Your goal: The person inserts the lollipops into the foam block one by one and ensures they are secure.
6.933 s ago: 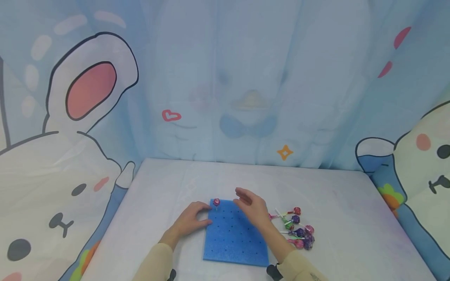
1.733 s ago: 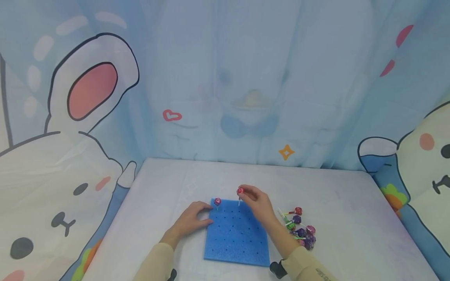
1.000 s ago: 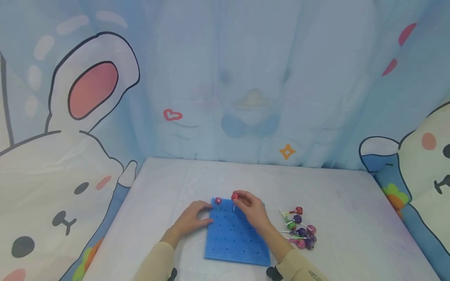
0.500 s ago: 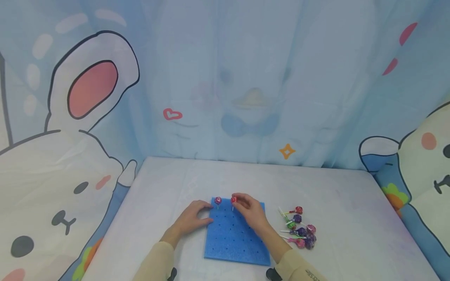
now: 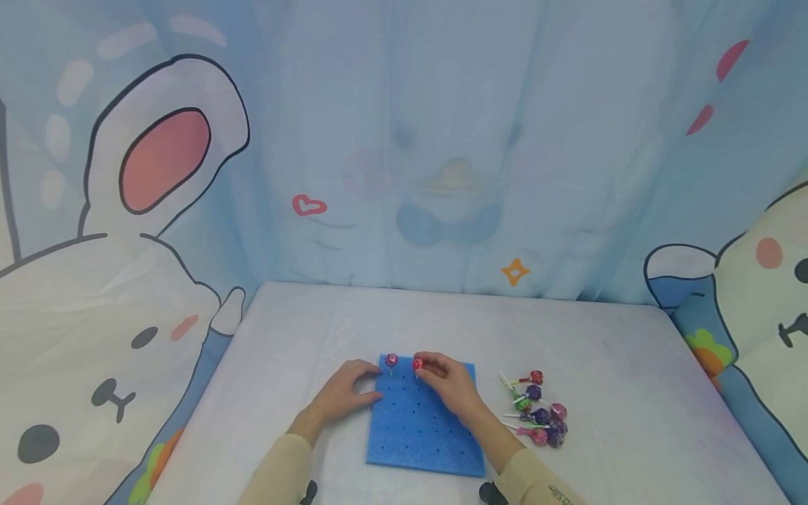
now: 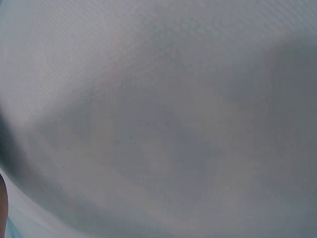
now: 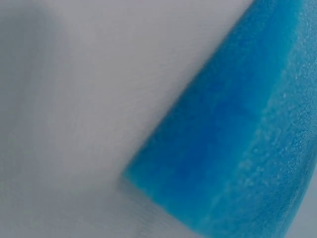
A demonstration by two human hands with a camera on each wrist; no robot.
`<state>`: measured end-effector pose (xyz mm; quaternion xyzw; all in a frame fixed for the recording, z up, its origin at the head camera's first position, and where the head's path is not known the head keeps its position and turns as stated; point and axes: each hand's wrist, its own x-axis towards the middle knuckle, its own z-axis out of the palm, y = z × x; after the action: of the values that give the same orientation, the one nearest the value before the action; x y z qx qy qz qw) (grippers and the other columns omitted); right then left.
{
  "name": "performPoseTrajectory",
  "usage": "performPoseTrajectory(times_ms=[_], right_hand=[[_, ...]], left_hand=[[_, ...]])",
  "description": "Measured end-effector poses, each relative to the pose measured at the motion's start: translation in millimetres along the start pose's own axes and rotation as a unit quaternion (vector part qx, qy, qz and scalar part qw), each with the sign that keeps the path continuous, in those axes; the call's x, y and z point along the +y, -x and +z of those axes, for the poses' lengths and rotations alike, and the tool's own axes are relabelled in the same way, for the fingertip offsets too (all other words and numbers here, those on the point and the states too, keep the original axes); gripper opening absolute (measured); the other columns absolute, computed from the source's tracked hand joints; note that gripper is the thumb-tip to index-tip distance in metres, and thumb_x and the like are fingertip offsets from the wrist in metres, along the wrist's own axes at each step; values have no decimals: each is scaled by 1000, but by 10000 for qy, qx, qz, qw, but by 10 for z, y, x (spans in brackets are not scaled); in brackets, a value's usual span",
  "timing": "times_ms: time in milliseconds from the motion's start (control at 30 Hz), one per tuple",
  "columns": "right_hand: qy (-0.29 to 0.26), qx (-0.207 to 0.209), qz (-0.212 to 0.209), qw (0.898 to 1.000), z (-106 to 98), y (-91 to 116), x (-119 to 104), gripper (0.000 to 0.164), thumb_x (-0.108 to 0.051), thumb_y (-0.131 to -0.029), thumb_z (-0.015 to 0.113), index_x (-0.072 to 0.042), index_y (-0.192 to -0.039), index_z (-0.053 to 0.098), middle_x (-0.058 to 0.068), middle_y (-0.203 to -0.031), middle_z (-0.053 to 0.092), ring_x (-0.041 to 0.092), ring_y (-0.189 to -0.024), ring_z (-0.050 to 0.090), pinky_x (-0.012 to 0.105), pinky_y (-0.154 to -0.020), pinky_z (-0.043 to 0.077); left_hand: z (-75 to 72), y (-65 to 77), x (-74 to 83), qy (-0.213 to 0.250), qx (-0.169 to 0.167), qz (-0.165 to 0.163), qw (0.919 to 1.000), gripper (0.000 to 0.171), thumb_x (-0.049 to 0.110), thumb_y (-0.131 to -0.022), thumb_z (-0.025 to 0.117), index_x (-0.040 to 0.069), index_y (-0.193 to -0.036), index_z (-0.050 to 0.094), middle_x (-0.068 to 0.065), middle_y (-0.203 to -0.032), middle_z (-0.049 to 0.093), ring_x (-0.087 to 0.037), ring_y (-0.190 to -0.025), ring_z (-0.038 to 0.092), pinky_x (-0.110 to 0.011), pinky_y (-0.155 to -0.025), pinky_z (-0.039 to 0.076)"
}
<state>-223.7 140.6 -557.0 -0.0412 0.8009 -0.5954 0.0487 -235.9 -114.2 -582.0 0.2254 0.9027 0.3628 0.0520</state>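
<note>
A blue foam board (image 5: pixel 419 428) with rows of small holes lies flat on the table. One pink-and-purple lollipop (image 5: pixel 391 360) stands upright near its far left corner. My right hand (image 5: pixel 451 386) pinches a red lollipop (image 5: pixel 418 364) by its head over the far row, stick down; whether the tip is in a hole is hard to see. At the board's left edge, my left hand (image 5: pixel 341 393) rests with thumb and fingers spread, touching the edge. The right wrist view shows a corner of the foam board (image 7: pixel 223 129); the left wrist view is mostly blurred cloth.
To the board's right lies a loose pile of lollipops (image 5: pixel 539 417) in red, green, purple and pink wrappers, sticks mostly pointing left. A white cloth covers the table (image 5: pixel 303 315). A blue curtain with cartoon animals (image 5: pixel 442 140) hangs behind and at both sides.
My right hand has brought the red lollipop over the board, then left and down to the far row, and its stick shows less. My left hand has stayed at the board's edge.
</note>
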Motion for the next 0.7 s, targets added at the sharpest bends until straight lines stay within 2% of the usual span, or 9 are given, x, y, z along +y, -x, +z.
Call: performPoseTrajectory(times_ms=[467,700], right_hand=[[121,73,-45,9999,7,18,-19,37,-26,-92,69,-14,-126,64,7,-125,65,28,-118,61,41,-95,51],[-27,-68,-24,10000,-11,18,-54,39,-23,-91,70,-14,-128,63,7,-127,64,27,-119,61,40,-96,50]], left_hand=[[2,3,-7,19,5,-12,10000,45,39,-89,71,20,-129,61,4,-130,59,-19,-129,48,-44,-109,39],[5,-4,-23,5,30,58,10000,46,40,-88,71,20,-128,61,5,-130,59,-18,-129,48,-43,-110,38]])
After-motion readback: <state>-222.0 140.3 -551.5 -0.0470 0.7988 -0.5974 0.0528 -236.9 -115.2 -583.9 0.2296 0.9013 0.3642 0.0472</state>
